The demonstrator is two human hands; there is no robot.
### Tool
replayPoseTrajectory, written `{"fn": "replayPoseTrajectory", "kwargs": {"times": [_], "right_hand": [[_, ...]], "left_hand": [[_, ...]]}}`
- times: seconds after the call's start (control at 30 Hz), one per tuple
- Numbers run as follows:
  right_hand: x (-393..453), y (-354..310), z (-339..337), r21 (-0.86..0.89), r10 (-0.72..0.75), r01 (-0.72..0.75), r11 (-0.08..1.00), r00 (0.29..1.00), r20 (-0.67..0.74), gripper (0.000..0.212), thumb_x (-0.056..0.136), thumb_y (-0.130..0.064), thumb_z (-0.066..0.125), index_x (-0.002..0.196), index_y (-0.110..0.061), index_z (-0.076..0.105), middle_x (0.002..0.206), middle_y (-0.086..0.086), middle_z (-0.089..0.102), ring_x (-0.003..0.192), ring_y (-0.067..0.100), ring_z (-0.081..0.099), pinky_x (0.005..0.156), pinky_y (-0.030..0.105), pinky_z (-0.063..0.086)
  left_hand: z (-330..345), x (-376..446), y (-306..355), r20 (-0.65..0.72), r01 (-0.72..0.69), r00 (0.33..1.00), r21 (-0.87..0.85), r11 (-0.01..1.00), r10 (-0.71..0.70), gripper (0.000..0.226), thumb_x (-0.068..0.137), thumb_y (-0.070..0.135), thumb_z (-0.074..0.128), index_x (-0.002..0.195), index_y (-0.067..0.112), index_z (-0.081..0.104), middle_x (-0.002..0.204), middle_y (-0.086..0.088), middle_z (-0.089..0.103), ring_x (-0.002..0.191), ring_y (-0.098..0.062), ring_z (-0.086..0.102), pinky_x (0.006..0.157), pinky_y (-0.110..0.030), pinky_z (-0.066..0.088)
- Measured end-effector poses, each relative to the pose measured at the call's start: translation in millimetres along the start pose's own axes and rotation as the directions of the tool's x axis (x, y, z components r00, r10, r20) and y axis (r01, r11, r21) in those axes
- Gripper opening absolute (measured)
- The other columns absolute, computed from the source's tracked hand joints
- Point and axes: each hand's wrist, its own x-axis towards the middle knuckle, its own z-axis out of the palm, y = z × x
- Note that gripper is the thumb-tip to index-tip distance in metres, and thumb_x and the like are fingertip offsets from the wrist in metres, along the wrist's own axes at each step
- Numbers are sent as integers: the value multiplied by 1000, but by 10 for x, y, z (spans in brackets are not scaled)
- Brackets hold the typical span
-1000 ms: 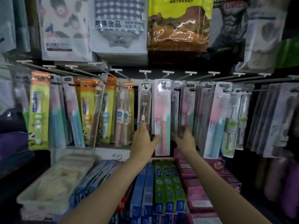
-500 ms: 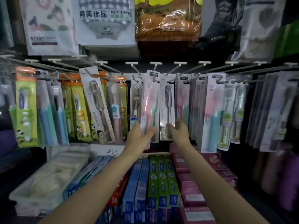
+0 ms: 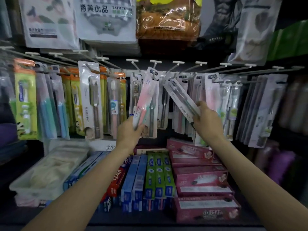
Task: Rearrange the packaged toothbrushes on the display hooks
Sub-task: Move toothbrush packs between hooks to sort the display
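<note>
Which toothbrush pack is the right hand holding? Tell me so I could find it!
Look at the long row of hooks under the hanging towel bags, then find the right hand near the middle. It grips the bottom of a white pack with a dark toothbrush. Its neighbours hang straight down; this one leans hard to the left, top end up by the hooks.

A pink and mint toothbrush pack (image 3: 146,99) on a white card leans with its top to the right, its hang hole up near a metal hook (image 3: 154,70) at the centre of the rack and its lower end pulled to the left. Just right of it, a long white pack with a dark toothbrush (image 3: 180,99) slants the other way, its top to the left and its lower end to the right. More toothbrush packs (image 3: 90,100) hang straight down on the hooks to both sides.
</note>
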Motion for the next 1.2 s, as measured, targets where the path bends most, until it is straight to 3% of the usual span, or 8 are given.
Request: {"fn": "replayPoseTrajectory", "kwargs": {"times": [0.2,0.6,0.73,0.87,1.0,1.07,1.13,1.2], "right_hand": [[-64,-81,35,1,13,-13,1000,1000,4,33,92,-6,50,123,-5,41,93,19,64,73,33,58,56,36,42],[-248,-303,60,26,160,-160,987,987,-9,40,93,-6,49,131,-4,39,98,19,63,81,35,60,58,36,43],[-278,-377,120,166,207,-208,964,978,26,38,92,-7,51,128,-2,40,101,18,63,81,34,63,68,44,53],[-285,-425,181,391,290,-320,863,947,136,28,93,-7,51,120,-1,46,95,7,58,65,15,54,48,15,47],[-258,-419,188,577,341,-433,693,901,267,24,93,-5,51,116,1,48,86,5,54,60,16,50,36,14,41],[-239,-376,106,476,327,-380,793,925,192,24,93,-6,50,116,-2,48,86,4,53,63,20,53,45,19,45],[-235,-269,-41,210,229,-237,949,972,61,28,92,-7,49,120,-4,45,88,6,55,70,28,55,55,31,45],[-220,-184,-247,-107,88,-90,990,996,-20,29,92,-7,46,121,-5,43,92,12,60,74,30,54,55,32,37]], "left_hand": [[-186,-5,25,60,-40,998,53,998,37,38,90,20,59,125,5,52,113,-12,61,91,-20,55,71,-25,41],[-393,90,-96,174,-108,979,-9,994,108,35,90,20,59,122,7,54,95,-3,59,79,-15,54,60,-24,42],[-500,116,-91,170,-142,976,17,990,137,38,90,20,59,126,8,53,107,-10,63,81,-16,53,66,-25,40],[-548,129,-68,177,-146,976,86,985,130,37,90,23,59,124,10,53,109,-9,63,83,-18,56,67,-29,46],[-526,143,-65,137,-124,985,159,979,102,38,90,24,58,126,12,52,111,-8,63,84,-15,54,68,-29,45],[-524,135,-42,122,-111,989,214,971,86,40,90,26,58,127,12,52,112,-8,63,85,-17,56,70,-30,48],[-526,119,-7,116,-98,991,256,962,70,41,90,27,58,127,12,52,112,-8,63,83,-19,59,71,-33,52],[-526,107,17,105,-85,993,276,957,58,40,90,27,58,127,12,52,111,-9,64,82,-20,60,70,-34,53]]}}
